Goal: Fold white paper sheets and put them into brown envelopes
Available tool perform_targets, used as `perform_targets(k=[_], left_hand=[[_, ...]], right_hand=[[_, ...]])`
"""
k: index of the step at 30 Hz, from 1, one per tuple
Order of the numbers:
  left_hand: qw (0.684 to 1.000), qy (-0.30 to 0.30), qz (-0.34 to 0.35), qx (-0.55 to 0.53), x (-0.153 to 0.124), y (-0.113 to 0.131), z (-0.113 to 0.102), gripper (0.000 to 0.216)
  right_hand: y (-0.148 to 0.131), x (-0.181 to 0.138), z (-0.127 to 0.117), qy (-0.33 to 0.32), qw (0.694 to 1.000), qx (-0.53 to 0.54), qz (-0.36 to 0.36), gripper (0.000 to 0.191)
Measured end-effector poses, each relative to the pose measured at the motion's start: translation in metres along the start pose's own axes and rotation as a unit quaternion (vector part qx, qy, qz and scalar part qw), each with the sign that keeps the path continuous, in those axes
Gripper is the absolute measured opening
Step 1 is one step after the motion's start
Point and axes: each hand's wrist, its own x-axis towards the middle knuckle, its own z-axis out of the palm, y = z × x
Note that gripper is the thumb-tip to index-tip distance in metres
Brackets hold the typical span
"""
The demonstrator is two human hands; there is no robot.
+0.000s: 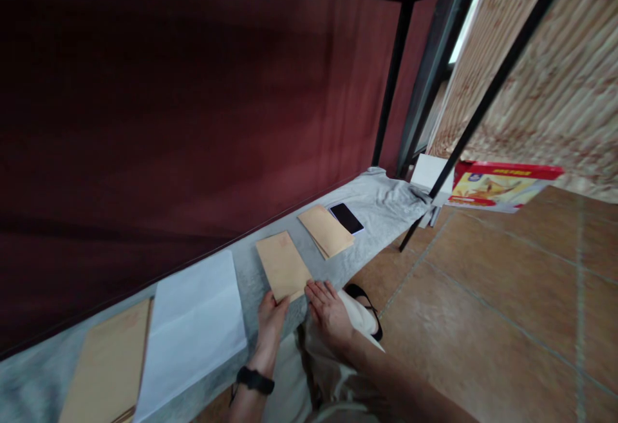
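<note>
A tan paper envelope [284, 261] lies on the grey cloth in front of me. My left hand [273, 315] grips its near left corner, thumb on top. At the near right corner, my right hand [329, 307] rests with its fingers together, the tips touching the envelope's edge; whether they pinch it is hard to see. Just beyond to the right is a small stack of similar envelopes [326, 230], partly over a dark-screened phone [346, 218]. White paper sheets [193, 326] lie left of my left hand, beside another pile of tan envelopes [109, 362].
The narrow shelf is covered by a grey cloth [386, 194], bunched at its far end. A dark red panel [193, 114] stands behind it. Black metal posts [393, 82] frame the right side. A red and yellow box [502, 186] and tiled floor [506, 294] are at the right.
</note>
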Motion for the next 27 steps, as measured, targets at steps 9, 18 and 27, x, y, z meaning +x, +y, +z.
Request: perform_targets(k=[9, 18, 27], left_hand=[[1.0, -0.022, -0.019, -0.003, -0.01, 0.009, -0.001, 0.04], [0.992, -0.081, 0.034, -0.089, -0.037, 0.028, 0.02, 0.056], [0.982, -0.121, -0.033, -0.145, -0.049, 0.022, 0.033, 0.055]], right_hand=[[-0.004, 0.007, 0.007, 0.007, 0.999, -0.033, -0.014, 0.048], [-0.012, 0.047, -0.021, 0.019, 0.989, 0.12, 0.083, 0.049], [-0.03, 0.065, -0.03, 0.167, 0.643, 0.669, 0.334, 0.041]])
